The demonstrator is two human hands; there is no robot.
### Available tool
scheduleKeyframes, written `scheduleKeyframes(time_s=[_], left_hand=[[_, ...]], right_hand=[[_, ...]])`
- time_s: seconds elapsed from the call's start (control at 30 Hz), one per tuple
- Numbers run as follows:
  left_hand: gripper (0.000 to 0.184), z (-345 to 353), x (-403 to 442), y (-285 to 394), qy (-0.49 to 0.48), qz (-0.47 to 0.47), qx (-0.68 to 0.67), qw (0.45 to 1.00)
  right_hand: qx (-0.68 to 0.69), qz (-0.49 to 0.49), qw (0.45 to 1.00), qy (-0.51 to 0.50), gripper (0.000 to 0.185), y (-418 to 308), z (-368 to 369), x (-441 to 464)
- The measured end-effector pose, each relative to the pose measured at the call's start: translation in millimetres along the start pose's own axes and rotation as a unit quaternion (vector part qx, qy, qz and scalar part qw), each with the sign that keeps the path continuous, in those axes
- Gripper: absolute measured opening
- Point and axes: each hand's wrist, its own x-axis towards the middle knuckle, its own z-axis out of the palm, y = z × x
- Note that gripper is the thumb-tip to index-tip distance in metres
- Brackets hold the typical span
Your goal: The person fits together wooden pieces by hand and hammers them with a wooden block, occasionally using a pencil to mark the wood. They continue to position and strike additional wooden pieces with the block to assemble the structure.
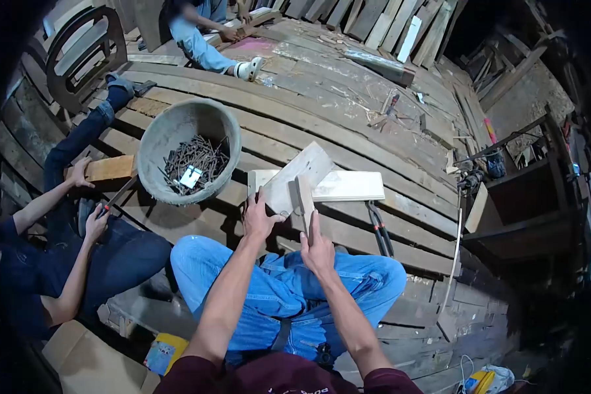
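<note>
A short pale board (302, 167) lies slanted across a longer light plank (351, 186) in front of my crossed legs. My left hand (259, 217) grips the near end of the short board, thumb on one side and fingers on the other. In my right hand (318, 248) is a narrow piece of wood (305, 202), its far end resting against the short board's face. Whether it is a plain offcut or a tool, I cannot make out. Pincers with dark handles (379, 230) lie on the slats right of my right hand.
A grey bucket (152, 187) of nails stands ahead on the left. Beside it, a co-worker's hands (95, 223) hold a red-handled tool and a wooden block (111, 169). Another person sits at the back. Boards (410, 38) lean behind; a cardboard box (98, 358) is near left.
</note>
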Motion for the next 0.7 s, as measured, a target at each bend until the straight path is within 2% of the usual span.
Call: scheduleKeyframes(time_s=[0.07,0.17,0.27,0.33,0.4,0.43,0.47,0.53,0.57,0.6,0.63,0.7], left_hand=[[0.106,-3.9,1.4,5.0,-0.027,-0.025,0.006,0.999],[0.109,6.2,4.7,-0.7,-0.021,-0.025,-0.012,0.999],[0.107,8.8,6.9,-0.1,-0.018,-0.037,-0.043,0.998],[0.105,5.3,6.1,3.1,0.011,-0.014,-0.029,0.999],[0.096,0.2,8.7,7.2,-0.034,0.020,-0.024,0.999],[0.090,-12.8,3.0,19.4,-0.022,0.054,-0.011,0.998],[0.086,-6.9,1.3,19.0,-0.023,0.036,-0.017,0.999],[0.084,-2.0,7.5,14.0,-0.045,0.073,-0.063,0.994],[0.082,-6.9,5.8,23.2,-0.063,0.030,-0.037,0.997],[0.078,-3.4,4.3,26.8,-0.024,0.068,-0.013,0.997],[0.078,5.1,11.6,15.6,-0.066,0.089,-0.015,0.994],[0.073,7.9,8.6,23.0,-0.025,0.097,0.015,0.995]], right_hand=[[0.064,-0.142,0.976,0.150,0.077,-2.4,-0.8,8.9],[0.015,-0.073,0.992,0.103,0.076,6.0,1.9,10.7],[-0.002,0.055,0.998,-0.032,0.077,5.1,-4.2,9.8],[0.033,0.033,0.999,-0.012,0.077,4.3,-6.7,5.4],[0.063,0.021,0.998,-0.014,0.076,8.4,-2.4,4.3],[0.072,0.026,0.997,-0.022,0.075,13.3,3.6,3.7],[0.054,0.005,0.998,-0.011,0.074,13.1,5.8,3.4],[0.063,0.035,0.996,-0.050,0.071,11.7,5.1,6.3],[0.055,0.000,0.998,-0.014,0.072,18.8,16.6,7.1],[0.094,-0.020,0.995,0.005,0.074,15.3,9.8,8.1],[0.082,-0.003,0.997,-0.015,0.075,19.2,13.7,8.1],[0.058,0.026,0.997,-0.045,0.073,15.5,12.6,8.0]])
